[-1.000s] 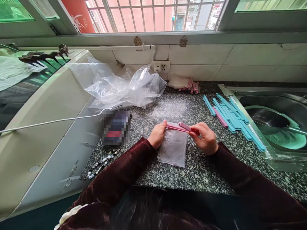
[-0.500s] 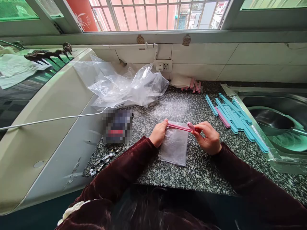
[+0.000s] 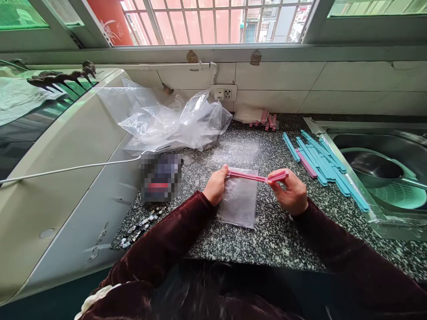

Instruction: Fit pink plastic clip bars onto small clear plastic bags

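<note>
A pink bag sealing clip lies across the top of a clear plastic bag, its two arms spread apart at the hinge on the right. My left hand pinches the clip's left end together with the bag's upper left corner. In my right hand, thumb and fingers grip the clip near its hinge, and the swung-out arm points right along my index finger. The bag hangs flat toward me, just over or on the speckled counter; I cannot tell whether it touches.
Blue sealing clips and one pink clip lie beside the sink at right. More pink clips sit against the wall. Crumpled plastic bags and a blurred dark phone-like object are left, with a white cable nearby.
The clip's upper arm has swung away from the lower one, turning outward to the right with my right hand. My left hand keeps its hold on the other end and the bag.
</note>
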`<state>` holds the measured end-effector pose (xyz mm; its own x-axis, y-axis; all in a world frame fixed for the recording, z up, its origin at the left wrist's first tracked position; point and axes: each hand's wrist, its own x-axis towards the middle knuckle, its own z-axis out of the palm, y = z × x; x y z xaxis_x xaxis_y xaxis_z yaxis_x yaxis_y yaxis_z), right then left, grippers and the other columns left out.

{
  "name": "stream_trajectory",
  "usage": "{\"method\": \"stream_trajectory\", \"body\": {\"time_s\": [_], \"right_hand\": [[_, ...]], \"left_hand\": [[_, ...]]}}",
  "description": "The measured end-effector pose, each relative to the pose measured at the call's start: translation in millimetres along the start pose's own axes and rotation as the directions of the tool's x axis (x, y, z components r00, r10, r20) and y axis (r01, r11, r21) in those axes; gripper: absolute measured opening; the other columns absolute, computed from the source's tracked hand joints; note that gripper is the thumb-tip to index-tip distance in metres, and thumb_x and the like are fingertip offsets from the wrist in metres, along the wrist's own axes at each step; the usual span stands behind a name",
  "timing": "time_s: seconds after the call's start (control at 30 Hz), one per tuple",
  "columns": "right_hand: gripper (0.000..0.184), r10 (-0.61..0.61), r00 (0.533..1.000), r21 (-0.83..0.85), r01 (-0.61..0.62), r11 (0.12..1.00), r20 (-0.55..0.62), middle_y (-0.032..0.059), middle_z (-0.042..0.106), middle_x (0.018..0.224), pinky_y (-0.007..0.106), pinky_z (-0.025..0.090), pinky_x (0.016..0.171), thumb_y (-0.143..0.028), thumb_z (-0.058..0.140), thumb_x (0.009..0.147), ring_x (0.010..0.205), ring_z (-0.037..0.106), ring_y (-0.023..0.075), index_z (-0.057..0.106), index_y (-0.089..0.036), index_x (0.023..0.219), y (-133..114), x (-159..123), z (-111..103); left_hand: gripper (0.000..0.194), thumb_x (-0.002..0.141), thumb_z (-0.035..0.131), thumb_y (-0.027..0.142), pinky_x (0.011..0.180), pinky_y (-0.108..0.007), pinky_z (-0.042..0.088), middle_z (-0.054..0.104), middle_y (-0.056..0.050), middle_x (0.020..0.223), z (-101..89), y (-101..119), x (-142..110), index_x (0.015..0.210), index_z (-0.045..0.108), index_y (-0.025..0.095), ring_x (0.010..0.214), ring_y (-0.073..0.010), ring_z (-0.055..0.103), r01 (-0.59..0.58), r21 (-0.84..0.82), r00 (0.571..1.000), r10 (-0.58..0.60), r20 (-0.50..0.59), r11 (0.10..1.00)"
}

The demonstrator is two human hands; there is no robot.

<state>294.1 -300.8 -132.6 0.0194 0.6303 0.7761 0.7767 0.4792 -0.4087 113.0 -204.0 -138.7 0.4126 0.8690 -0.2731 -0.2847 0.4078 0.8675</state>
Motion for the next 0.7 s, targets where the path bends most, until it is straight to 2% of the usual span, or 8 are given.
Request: {"method": "stream_trajectory", "body": {"time_s": [0.2,0.33,0.5,0.7], "right_hand": [[0.004,0.014,1.000,0.038,-0.014,0.999,-0.020,0.0065,0.065,0.081,0.036,0.055,0.070,-0.020,0.056,0.083,0.078,0.063,0.0183,0.059,-0.019,0.085,3.6,0.1,0.1],[0.006,0.036,0.999,0.122,-0.034,0.992,-0.014,0.0061,0.065,0.082,0.036,0.055,0.069,-0.019,0.057,0.082,0.078,0.063,0.0183,0.059,-0.020,0.088,5.3,-1.1,0.4],[0.007,0.157,0.987,0.197,-0.153,0.968,-0.009,0.0054,0.063,0.081,0.035,0.054,0.068,-0.022,0.058,0.082,0.076,0.061,0.0181,0.059,-0.020,0.088,4.8,-3.4,-0.1],[0.008,0.185,0.982,0.268,-0.189,0.945,0.041,0.0038,0.061,0.081,0.033,0.052,0.066,-0.021,0.059,0.080,0.073,0.059,0.0163,0.058,-0.021,0.088,7.0,-3.3,-2.1]], "left_hand": [[0.044,0.058,0.072,0.055,0.047,-0.021,0.037,0.058,0.002,0.052,-0.9,2.2,1.8,0.057,0.058,0.013,0.047,-0.0083,0.049,-0.034,-0.028,0.998,0.033,-0.045,0.999],[0.042,0.064,0.069,0.052,0.046,-0.021,0.035,0.054,0.003,0.050,-2.2,4.8,2.7,0.056,0.055,0.013,0.044,-0.0072,0.045,-0.010,-0.039,0.998,0.008,-0.066,0.999],[0.040,0.072,0.064,0.048,0.044,-0.021,0.035,0.053,0.002,0.048,-2.4,8.9,2.1,0.056,0.054,0.014,0.042,-0.0075,0.045,0.007,-0.041,0.995,-0.011,-0.104,0.999],[0.039,0.073,0.064,0.046,0.043,-0.021,0.033,0.052,0.002,0.046,-2.9,10.5,2.8,0.054,0.052,0.014,0.040,-0.0069,0.044,-0.019,-0.028,0.991,0.015,-0.134,0.999]]}}
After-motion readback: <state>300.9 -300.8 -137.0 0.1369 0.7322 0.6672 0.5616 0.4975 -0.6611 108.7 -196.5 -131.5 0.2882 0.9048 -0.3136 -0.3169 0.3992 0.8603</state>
